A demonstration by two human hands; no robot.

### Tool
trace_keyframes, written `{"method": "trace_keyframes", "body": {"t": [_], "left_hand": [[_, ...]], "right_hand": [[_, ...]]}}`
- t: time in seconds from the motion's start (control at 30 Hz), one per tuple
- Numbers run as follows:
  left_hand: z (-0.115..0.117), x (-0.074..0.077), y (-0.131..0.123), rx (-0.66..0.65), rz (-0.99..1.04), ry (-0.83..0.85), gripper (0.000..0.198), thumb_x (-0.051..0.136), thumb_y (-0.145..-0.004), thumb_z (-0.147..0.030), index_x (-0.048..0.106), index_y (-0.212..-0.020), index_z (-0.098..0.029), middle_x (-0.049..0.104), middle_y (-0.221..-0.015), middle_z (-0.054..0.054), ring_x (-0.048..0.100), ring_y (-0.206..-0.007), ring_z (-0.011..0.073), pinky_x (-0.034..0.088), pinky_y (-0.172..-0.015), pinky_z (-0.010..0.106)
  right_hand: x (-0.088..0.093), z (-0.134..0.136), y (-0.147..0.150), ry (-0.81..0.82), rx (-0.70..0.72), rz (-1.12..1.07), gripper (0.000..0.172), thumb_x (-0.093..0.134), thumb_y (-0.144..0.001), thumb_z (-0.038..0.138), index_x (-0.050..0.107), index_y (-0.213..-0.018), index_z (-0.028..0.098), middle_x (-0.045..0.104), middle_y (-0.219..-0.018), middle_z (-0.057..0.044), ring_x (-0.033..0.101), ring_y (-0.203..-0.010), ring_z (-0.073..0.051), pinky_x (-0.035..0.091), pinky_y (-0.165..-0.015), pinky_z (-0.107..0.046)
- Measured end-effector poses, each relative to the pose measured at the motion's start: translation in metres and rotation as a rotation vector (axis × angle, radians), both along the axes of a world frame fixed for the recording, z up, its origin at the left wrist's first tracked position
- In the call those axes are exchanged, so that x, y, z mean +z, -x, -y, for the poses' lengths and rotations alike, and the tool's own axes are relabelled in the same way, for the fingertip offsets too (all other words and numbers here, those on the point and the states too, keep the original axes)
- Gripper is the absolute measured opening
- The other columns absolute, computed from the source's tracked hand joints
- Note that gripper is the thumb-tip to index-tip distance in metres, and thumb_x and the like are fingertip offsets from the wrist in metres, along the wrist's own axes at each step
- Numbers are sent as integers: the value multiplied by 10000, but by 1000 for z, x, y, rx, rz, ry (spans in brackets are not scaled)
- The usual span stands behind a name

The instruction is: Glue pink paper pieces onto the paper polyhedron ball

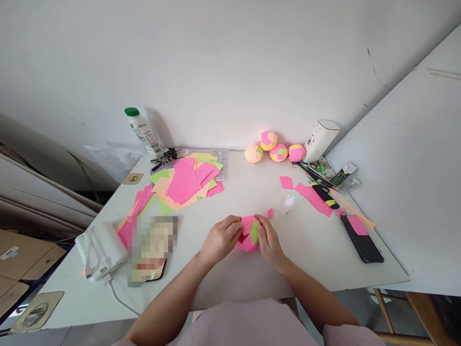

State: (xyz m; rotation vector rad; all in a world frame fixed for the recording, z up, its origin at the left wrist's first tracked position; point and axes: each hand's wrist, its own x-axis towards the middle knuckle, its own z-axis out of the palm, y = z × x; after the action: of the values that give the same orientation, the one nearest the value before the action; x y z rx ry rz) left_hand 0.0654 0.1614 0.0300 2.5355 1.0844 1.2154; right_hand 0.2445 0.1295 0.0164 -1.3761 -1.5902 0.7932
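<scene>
Between my two hands, just above the white table, is a folded paper ball [248,242], mostly pink with a green patch on its right side. A dark gap shows in its front left face. My left hand [221,239] pinches the ball's upper left edge with thumb and fingers. Around its right side wrap the fingers of my right hand [269,241], thumb near the green patch. A small pink paper scrap [270,213] lies just behind my right hand. Finished-looking paper balls [268,141] in pink, yellow, peach and green sit together against the wall.
Loose paper strips [185,180] are heaped at the back left, near keys [167,156] and a green-capped bottle [144,132]. A phone [154,250] and white power bank [104,250] lie left. At right are a cutter [324,196], a black pouch [362,245] and a white container [320,139].
</scene>
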Motion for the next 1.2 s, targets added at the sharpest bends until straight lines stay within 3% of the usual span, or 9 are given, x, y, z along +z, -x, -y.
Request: {"method": "trace_keyframes", "body": {"t": [0.2,0.4,0.67,1.2], "left_hand": [[-1,-9,-3,15,-28,-167,241,378,-871,-54,564,-788,-183,637,-805,42,690,-866,158,545,-592,211],[-1,-6,-4,3,-58,-290,216,410,-829,-8,539,-807,-180,638,-805,49,687,-879,173,520,-566,208],[-1,-3,-5,-7,-104,-325,232,481,-797,16,544,-919,-171,585,-781,34,652,-879,176,476,-569,209],[-2,3,-7,-88,-73,-318,212,480,-799,7,514,-857,-194,527,-851,26,539,-801,155,462,-616,264]], "right_hand": [[-2,0,0,-10,7,-18,403,295,-970,421,497,-1278,259,571,-1264,-88,532,-1188,-231,458,-1005,-432],[-4,1,1,-58,16,29,401,305,-972,399,499,-1293,258,562,-1282,-93,514,-1214,-244,434,-1035,-457],[-8,1,1,-95,37,57,391,316,-979,355,473,-1322,254,541,-1298,-95,483,-1241,-235,416,-1063,-450],[-10,2,0,-140,47,109,385,327,-979,315,464,-1334,249,535,-1307,-99,482,-1244,-236,435,-1054,-461]]}}
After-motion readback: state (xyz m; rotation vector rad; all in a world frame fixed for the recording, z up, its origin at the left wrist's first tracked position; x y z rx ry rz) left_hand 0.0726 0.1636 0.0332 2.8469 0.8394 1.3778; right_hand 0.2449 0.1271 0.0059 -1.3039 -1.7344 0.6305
